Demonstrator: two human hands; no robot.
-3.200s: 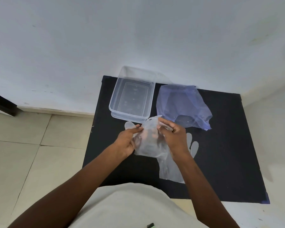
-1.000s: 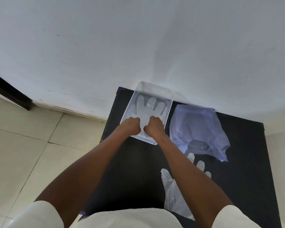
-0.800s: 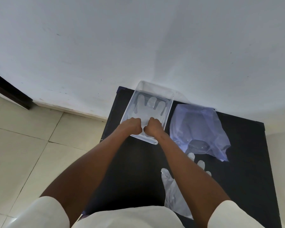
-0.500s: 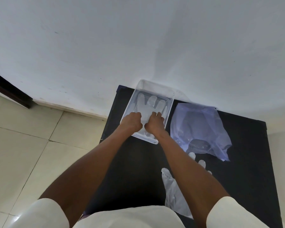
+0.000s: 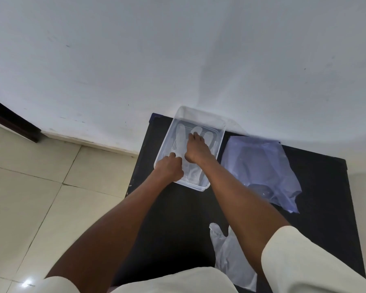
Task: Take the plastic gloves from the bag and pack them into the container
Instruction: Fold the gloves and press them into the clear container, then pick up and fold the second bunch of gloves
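Both hands press a plastic glove [image 5: 181,136] flat inside the clear container [image 5: 219,142], the left hand [image 5: 170,169] curled at its cuff and the right hand [image 5: 195,149] spread on its palm, so smoothing outward toward the fingertips should expel trapped air.

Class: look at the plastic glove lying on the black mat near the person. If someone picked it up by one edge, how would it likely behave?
The glove looks thin and see-through, so it is probably very light. It lies flat and creased on the mat, so it would likely droop limply rather than hold shape. Its glossy film may slip between fingers.
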